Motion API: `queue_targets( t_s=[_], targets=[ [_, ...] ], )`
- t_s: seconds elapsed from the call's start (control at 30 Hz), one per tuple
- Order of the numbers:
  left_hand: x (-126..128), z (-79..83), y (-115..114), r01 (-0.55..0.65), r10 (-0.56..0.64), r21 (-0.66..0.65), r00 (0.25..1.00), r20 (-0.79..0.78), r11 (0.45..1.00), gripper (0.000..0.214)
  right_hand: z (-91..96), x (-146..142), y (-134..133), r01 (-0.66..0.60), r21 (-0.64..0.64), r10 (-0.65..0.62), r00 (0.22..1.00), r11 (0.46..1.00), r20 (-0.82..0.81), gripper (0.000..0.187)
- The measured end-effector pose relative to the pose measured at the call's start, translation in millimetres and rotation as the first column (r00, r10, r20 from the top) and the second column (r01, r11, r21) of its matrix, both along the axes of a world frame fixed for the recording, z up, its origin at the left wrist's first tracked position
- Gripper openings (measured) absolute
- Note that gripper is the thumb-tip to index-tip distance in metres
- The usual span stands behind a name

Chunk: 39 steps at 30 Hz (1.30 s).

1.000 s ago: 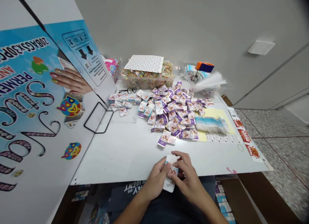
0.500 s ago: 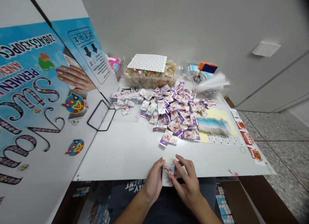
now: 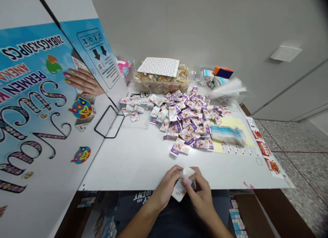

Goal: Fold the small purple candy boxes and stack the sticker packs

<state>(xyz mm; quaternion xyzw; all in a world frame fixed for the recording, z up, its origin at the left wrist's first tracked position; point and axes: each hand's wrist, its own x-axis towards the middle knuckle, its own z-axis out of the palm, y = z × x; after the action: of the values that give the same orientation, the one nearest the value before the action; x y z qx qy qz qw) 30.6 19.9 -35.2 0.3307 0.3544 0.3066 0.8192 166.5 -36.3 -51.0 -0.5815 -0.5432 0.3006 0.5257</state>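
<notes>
Over the table's near edge, a small printed carton (image 3: 180, 189), light blue and white, is tilted between both hands. My left hand (image 3: 167, 185) grips its left side with the fingers closed. From the right, my right hand (image 3: 201, 190) holds it too, thumb pressed on the printed face and fingers curled behind the upper end. A whitish flap shows at the top; my fingers hide part of the carton. Beyond the hands lies a heap of small purple and white cartons (image 3: 188, 120). To its right, a row of flat light blue cartons (image 3: 228, 134) rests on a yellow sheet.
A clear bin of colourful wrapped pieces (image 3: 161, 82) stands at the back with a printed sheet (image 3: 159, 66) on top. Right of it is another bin with an orange and blue object (image 3: 222, 72). Eyeglasses (image 3: 140, 94) lie behind the cartons. A large printed box (image 3: 58, 111) walls the left side.
The carton has turned from nearly upright to a slant, its top leaning right. My right fingers have closed around its upper end. The whole view has shifted slightly.
</notes>
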Motion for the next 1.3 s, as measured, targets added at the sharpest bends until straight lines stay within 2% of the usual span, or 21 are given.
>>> queue_targets(
  t_s=[0.1,0.17,0.23,0.33,0.4,0.47,0.53,0.63,0.77,0.83,0.9,0.97,1.07,1.2,1.3],
  targets=[
    [-3.4,6.8,-2.6,0.161,-0.143,0.215,0.985,-0.096,0.963,0.029,-7.5,3.6,1.0,0.213,-0.058,-0.217,0.974,0.975,-0.065,0.014],
    [-4.3,8.3,-3.6,0.19,-0.134,0.327,0.974,-0.185,0.926,0.028,-13.7,7.1,-0.6,0.246,-0.028,-0.246,0.969,0.969,0.007,0.031],
    [-3.8,6.3,-3.9,0.16,-0.055,0.399,0.964,-0.261,0.903,0.028,-18.1,11.2,-2.1,0.162,0.051,-0.167,0.978,0.985,0.128,0.045],
    [-2.8,-0.2,-4.3,0.141,-0.005,0.421,0.951,-0.308,0.896,0.028,-18.3,16.1,-2.6,-0.041,0.176,-0.013,0.955,0.984,0.296,0.046],
    [-3.5,-3.5,-5.0,0.143,0.003,0.419,0.944,-0.33,0.897,0.027,-13.9,16.6,-1.9,-0.096,0.203,0.03,0.951,0.975,0.307,0.045],
    [-5.6,-3.8,-5.8,0.169,0.009,0.439,0.927,-0.374,0.882,0.024,-7.5,15.0,-0.7,-0.059,0.143,0.029,0.979,0.988,0.202,0.037],
    [-8.7,-1.0,-6.0,0.216,-0.006,0.452,0.907,-0.422,0.865,0.022,-1.6,13.0,1.1,0.006,0.012,-0.007,0.999,1.0,0.032,0.027],
    [-12.9,7.5,-4.7,0.271,-0.036,0.445,0.883,-0.468,0.854,0.022,2.7,11.5,5.4,0.073,-0.153,-0.102,0.976,0.986,-0.195,0.024],
    [-15.3,18.3,-2.2,0.31,-0.071,0.468,0.885,-0.461,0.828,0.02,4.7,9.8,11.4,0.087,-0.213,-0.169,0.897,0.973,-0.408,0.026],
    [-15.0,21.1,-1.9,0.301,-0.069,0.483,0.895,-0.44,0.822,0.02,7.9,7.9,12.0,0.075,-0.215,-0.166,0.881,0.974,-0.443,0.025],
    [-14.3,22.1,-2.1,0.264,-0.042,0.496,0.909,-0.415,0.827,0.021,12.6,5.5,10.0,0.057,-0.212,-0.138,0.911,0.976,-0.39,0.025],
    [-13.7,21.7,-2.6,0.22,-0.013,0.504,0.924,-0.382,0.835,0.022,17.4,2.7,6.4,0.058,-0.181,-0.104,0.961,0.982,-0.258,0.028],
    [-13.9,19.9,-2.5,0.178,0.011,0.515,0.939,-0.344,0.839,0.023,21.1,-0.7,2.4,0.049,-0.064,-0.052,0.997,0.997,-0.049,0.032],
    [-15.9,17.1,0.0,0.153,0.029,0.523,0.946,-0.323,0.838,0.025,18.1,1.8,4.1,-0.01,0.142,-0.024,0.971,0.99,0.237,0.039],
    [-18.7,15.4,1.6,0.161,0.029,0.523,0.942,-0.335,0.837,0.025,15.5,8.2,6.9,-0.102,0.212,0.004,0.909,0.972,0.417,0.047]
  ],
)
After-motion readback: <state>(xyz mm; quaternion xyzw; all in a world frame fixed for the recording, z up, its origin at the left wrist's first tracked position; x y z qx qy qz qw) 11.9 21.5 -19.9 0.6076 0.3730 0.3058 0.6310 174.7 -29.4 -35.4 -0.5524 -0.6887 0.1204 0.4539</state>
